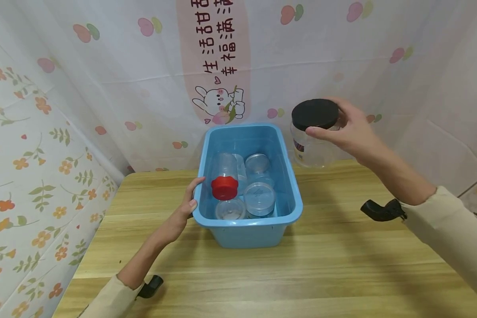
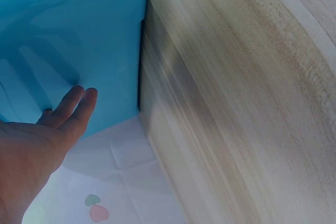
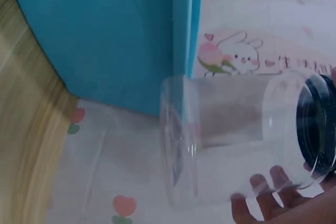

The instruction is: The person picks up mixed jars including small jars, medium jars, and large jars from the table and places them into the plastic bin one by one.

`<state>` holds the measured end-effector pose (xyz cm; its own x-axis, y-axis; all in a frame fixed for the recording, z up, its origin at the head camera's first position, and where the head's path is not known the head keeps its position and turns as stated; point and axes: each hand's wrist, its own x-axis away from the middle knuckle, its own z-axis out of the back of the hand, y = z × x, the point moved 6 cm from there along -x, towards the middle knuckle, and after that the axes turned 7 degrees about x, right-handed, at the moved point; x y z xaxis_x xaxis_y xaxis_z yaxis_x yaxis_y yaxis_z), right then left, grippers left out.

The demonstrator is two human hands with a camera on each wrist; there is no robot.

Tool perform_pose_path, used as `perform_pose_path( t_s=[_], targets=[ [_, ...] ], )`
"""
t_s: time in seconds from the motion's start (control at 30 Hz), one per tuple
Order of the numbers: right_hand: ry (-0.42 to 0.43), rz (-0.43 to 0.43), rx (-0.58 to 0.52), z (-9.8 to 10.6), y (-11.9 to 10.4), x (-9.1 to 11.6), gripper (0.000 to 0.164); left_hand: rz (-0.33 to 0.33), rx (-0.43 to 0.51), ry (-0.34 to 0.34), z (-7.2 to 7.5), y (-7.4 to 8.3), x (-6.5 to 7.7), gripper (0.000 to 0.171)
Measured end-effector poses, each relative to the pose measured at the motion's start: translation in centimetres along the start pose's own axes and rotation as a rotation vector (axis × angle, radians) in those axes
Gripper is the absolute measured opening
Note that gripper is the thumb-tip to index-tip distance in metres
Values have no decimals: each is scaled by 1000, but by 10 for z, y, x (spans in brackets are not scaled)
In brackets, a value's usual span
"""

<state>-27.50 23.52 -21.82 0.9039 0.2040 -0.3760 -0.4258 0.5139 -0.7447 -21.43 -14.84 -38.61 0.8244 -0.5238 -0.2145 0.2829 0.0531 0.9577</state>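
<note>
My right hand [image 1: 351, 128] grips a clear plastic jar [image 1: 314, 148] by its black screw lid [image 1: 315, 114]. The jar hangs just right of a blue plastic tub [image 1: 242, 223], near the height of its rim. In the right wrist view, the see-through jar body [image 3: 231, 140] overlaps the tub's edge, with fingertips along its side near the lid. My left hand [image 1: 183, 210] is at the tub's left rim; in the left wrist view its fingers [image 2: 68, 111] extend straight along the outer wall. Inside the tub lie a clear jar with a red lid [image 1: 224, 188] and several clear lidded containers [image 1: 259, 198].
The tub stands on a wood-grain table [image 1: 238, 282], toward its back edge. Behind hangs a white curtain [image 1: 143, 88] with printed hearts and a rabbit. A flowered cloth [image 1: 39, 212] covers the left side. Black wrist mounts [image 1: 381, 210] stick out from both sleeves.
</note>
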Motion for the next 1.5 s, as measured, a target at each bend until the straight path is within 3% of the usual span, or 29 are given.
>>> perform_pose_path(
  t_s=[0.27, 0.47, 0.93, 1.2, 1.5],
  targets=[
    [9, 148, 303, -22, -40, -10, 81, 16, -4, 2, -1, 0, 0, 58],
    [-64, 188, 471, -46, -61, -13, 89, 18, -1, 1, -1, 0, 0, 58],
    [-140, 256, 937, -99, -100, -14, 98, 3, -17, 7, 0, 0, 0, 58],
    [-160, 330, 1063, -134, -120, -10, 91, 10, -19, 12, -1, 0, 1, 59],
    [-191, 306, 1097, -151, -124, -9, 95, 15, -25, 14, 0, 0, 0, 59]
  ],
)
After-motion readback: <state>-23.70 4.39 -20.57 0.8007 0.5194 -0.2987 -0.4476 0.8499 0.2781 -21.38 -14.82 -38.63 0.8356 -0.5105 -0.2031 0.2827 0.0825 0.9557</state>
